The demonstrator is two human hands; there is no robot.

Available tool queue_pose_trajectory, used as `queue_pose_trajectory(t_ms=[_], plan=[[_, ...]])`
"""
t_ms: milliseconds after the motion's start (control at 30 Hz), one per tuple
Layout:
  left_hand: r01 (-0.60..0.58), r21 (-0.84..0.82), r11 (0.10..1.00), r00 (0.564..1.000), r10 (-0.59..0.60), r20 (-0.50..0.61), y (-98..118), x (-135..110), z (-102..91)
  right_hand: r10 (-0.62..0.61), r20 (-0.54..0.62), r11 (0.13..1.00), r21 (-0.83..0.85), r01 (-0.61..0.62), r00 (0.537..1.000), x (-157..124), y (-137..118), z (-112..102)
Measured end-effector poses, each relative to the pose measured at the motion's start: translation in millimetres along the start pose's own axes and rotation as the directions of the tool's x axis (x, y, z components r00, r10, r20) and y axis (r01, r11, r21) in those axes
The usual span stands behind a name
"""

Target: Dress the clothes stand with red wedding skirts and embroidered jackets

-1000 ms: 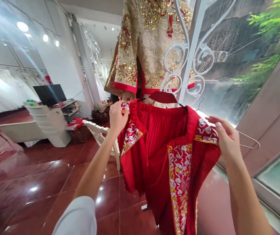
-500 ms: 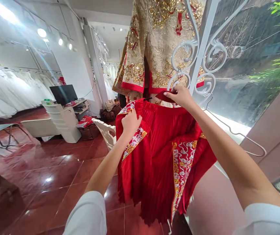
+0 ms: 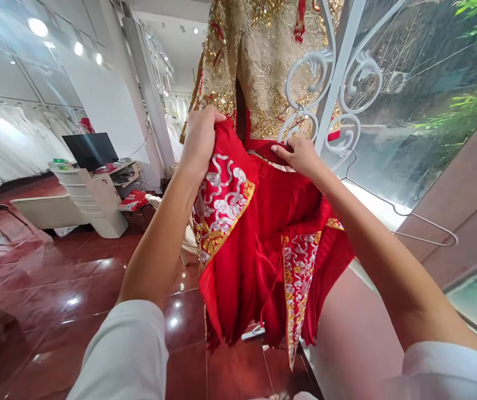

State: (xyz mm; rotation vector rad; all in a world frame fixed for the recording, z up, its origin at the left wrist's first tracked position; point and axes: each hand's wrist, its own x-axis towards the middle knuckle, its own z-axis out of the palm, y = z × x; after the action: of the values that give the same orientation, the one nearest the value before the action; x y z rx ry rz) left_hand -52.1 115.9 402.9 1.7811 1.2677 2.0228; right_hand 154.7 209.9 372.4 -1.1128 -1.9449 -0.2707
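In the head view, the red skirt fills the middle, running from the centre of the clock down towards six o'clock. It hangs from a hanger with a dark red middle part, just above centre. The red skirt falls in gathered folds, and two embroidered panels in silver and gold show on its front. The larger panel lies to the left of centre, and the narrower panel comes down to a point near five o'clock.

The left hand, towards eleven o'clock, is closed on the top edge of the skirt, with the larger panel just beneath it. The right hand, near one o'clock, pinches the hanger just below its hook, thumb and fingers together. White sleeves show at seven and four o'clock.

At twelve o'clock, behind both hands, hangs a gold jacket with red trim. A white metal rack with curled scrolls rises towards one o'clock, in front of part of the jacket. A bare wire hanger hangs at three o'clock, and a large window stands at two o'clock.

Towards nine o'clock is a white bench bearing a black monitor, with a red and white box to its right. White dresses hang in a row towards ten o'clock. The shiny red tiled floor spreads towards seven o'clock.
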Motion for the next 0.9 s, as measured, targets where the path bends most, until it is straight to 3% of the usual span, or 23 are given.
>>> queue_pose_trajectory(t_ms=[67, 100, 133, 167, 267, 300, 367, 433, 500, 567, 633, 700, 733, 800, 900], plan=[[-0.009, 0.100, 0.995, 0.973, -0.014, 0.229, 0.3, -17.0, -5.6, -0.001, -0.003, 0.999, -0.034, 0.001, 1.000, -1.9, 1.5, -1.1], [-0.020, 0.175, 0.984, 0.930, -0.046, 0.365, -2.6, -24.2, -8.9, -0.004, -0.005, 0.999, -0.054, 0.003, 1.000, -2.5, 2.7, -2.2], [-0.050, 0.252, 0.966, 0.885, -0.074, 0.460, -7.5, -29.4, -12.1, -0.008, -0.004, 0.998, -0.069, 0.008, 1.000, -3.0, 4.1, -3.4], [-0.093, 0.312, 0.946, 0.868, -0.076, 0.490, -14.4, -32.0, -15.0, -0.013, 0.002, 0.997, -0.079, 0.013, 1.000, -3.5, 5.3, -4.8], [-0.247, 0.416, 0.875, 0.940, 0.112, 0.323, -45.4, -24.5, -18.7, -0.014, 0.019, 0.997, -0.075, 0.016, 1.000, -4.8, 6.7, -8.8], [-0.301, 0.431, 0.851, 0.934, 0.172, 0.312, -58.2, -18.9, -18.1, -0.010, 0.023, 0.998, -0.070, 0.011, 1.000, -5.3, 6.3, -10.0], [-0.371, 0.415, 0.831, 0.892, 0.194, 0.408, -84.0, -8.0, -14.8, -0.003, 0.034, 0.998, -0.058, 0.004, 0.999, -6.4, 5.1, -12.2], [-0.362, 0.367, 0.857, 0.858, 0.151, 0.491, -105.8, -2.6, -11.0, -0.002, 0.051, 0.999, -0.043, 0.004, 0.999, -7.5, 4.1, -14.0], [-0.324, 0.303, 0.896, 0.870, 0.156, 0.468, -120.8, -5.7, -9.6, 0.002, 0.065, 1.000, -0.025, -0.001, 0.998, -8.6, 4.0, -15.2], [-0.304, 0.247, 0.920, 0.916, 0.212, 0.340, -130.6, -18.6, -11.8, 0.014, 0.061, 1.000, -0.010, -0.014, 0.998, -9.6, 4.4, -15.8], [-0.236, 0.269, 0.934, 0.972, 0.223, 0.078, -138.8, -41.2, -15.9, 0.032, 0.054, 0.999, -0.004, -0.032, 0.998, -10.5, 4.6, -15.7], [-0.105, 0.339, 0.935, 0.972, 0.169, -0.166, -147.7, -70.8, -18.6, 0.044, 0.049, 0.999, -0.010, -0.043, 0.998, -11.0, 4.7, -15.1], [-0.051, 0.365, 0.930, 0.972, 0.130, -0.197, -152.4, -86.2, -18.6, 0.048, 0.051, 0.999, -0.015, -0.047, 0.998, -11.1, 4.7, -14.8], [-0.014, 0.369, 0.929, 0.996, 0.044, -0.074, -160.9, -113.4, -15.1, 0.048, 0.055, 0.999, -0.016, -0.047, 0.997, -10.9, 4.8, -14.0], [0.061, 0.295, 0.954, 0.992, -0.091, 0.086, -165.4, -134.4, -7.3, 0.052, 0.056, 0.999, -0.013, -0.051, 0.997, -10.2, 5.3, -13.3]])
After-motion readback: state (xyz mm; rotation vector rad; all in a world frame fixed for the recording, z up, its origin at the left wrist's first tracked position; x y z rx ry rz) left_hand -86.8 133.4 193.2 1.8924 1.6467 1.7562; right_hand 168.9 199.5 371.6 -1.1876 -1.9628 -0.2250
